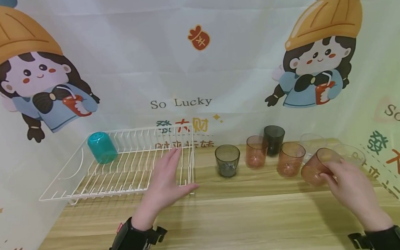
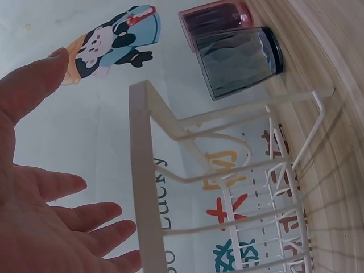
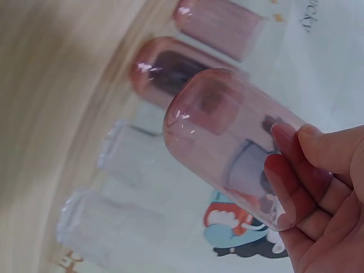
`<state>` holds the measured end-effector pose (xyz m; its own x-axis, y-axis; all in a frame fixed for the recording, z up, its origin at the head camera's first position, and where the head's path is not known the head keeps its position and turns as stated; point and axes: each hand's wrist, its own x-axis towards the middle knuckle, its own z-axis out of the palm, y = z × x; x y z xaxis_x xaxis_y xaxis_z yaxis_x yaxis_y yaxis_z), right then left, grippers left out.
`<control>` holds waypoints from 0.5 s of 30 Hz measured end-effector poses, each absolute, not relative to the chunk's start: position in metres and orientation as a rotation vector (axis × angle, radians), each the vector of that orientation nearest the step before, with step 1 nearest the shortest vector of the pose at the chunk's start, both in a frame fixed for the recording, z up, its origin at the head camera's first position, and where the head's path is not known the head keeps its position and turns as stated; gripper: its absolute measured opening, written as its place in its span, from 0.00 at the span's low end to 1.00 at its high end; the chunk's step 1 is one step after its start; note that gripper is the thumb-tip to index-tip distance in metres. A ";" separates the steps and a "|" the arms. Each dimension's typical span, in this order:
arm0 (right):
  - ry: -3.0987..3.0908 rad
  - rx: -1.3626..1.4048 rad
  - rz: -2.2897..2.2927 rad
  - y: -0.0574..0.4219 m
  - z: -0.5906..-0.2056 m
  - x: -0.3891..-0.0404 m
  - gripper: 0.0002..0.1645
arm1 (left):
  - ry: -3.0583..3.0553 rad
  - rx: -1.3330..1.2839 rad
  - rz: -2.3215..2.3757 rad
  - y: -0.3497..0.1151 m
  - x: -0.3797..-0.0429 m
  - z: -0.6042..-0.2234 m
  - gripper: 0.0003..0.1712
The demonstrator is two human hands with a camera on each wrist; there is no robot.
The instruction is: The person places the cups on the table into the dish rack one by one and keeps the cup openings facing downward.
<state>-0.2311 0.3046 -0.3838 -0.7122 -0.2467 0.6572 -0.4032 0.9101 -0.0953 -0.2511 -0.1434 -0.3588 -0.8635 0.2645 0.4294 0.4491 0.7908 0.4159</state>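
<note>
My right hand point(image 1: 352, 184) pinches a pink glass point(image 1: 316, 169) near its rim, thumb on one side and fingertips on the other. The glass is tilted; the right wrist view shows the same pink glass point(image 3: 210, 131) in front of the other cups. My left hand point(image 1: 165, 181) is held over the right front part of the white wire dish rack point(image 1: 121, 192), fingers extended and thumb spread, holding nothing. In the left wrist view the fingers point(image 2: 96, 216) are apart beside a rack bar point(image 2: 142, 182). A teal glass point(image 1: 103, 148) stands upside down on the rack's left side.
Right of the rack stand a grey glass point(image 1: 227, 161), two pink glasses, one point(image 1: 256, 154) and another point(image 1: 290, 161), and a darker glass point(image 1: 274, 139). Clear glasses point(image 3: 125, 153) are behind the held one. A printed cloth point(image 1: 238, 68) backs the wooden table point(image 1: 248, 222).
</note>
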 end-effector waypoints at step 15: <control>-2.253 0.520 0.452 0.262 -0.359 -0.229 0.13 | -2.597 -0.585 -0.777 -0.127 -0.250 -0.353 0.64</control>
